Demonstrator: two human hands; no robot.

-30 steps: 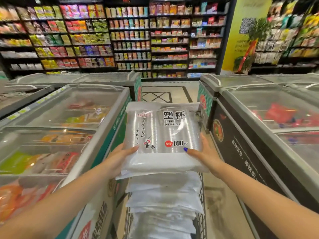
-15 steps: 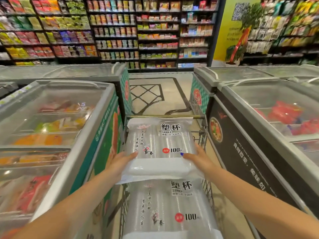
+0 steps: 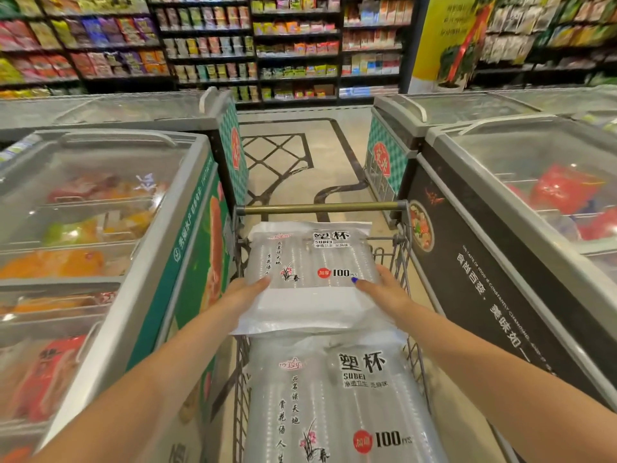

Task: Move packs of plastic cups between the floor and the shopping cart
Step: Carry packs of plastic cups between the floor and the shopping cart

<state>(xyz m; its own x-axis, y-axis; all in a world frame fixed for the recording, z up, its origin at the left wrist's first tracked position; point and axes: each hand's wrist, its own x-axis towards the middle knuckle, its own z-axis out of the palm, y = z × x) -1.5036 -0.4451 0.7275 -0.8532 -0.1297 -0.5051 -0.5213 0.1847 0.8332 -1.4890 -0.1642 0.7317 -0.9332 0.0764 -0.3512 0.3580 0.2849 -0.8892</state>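
A: How are the hands set?

B: The left hand (image 3: 245,292) and right hand (image 3: 384,289) each grip a side of the upper pack (image 3: 310,262), thumbs on top, keeping the floppy bag level.

A: And where is it?

B: Over the shopping cart (image 3: 320,207), overlapping the lower pack (image 3: 330,402) already lying in the basket, likely so they stack flat.

The clear plastic pack of cups (image 3: 312,262), gripped at its sides by the left hand (image 3: 245,292) and right hand (image 3: 384,290), has been lowered from chest height toward the far end of the wire shopping cart (image 3: 320,207), above a second identical pack (image 3: 329,399).
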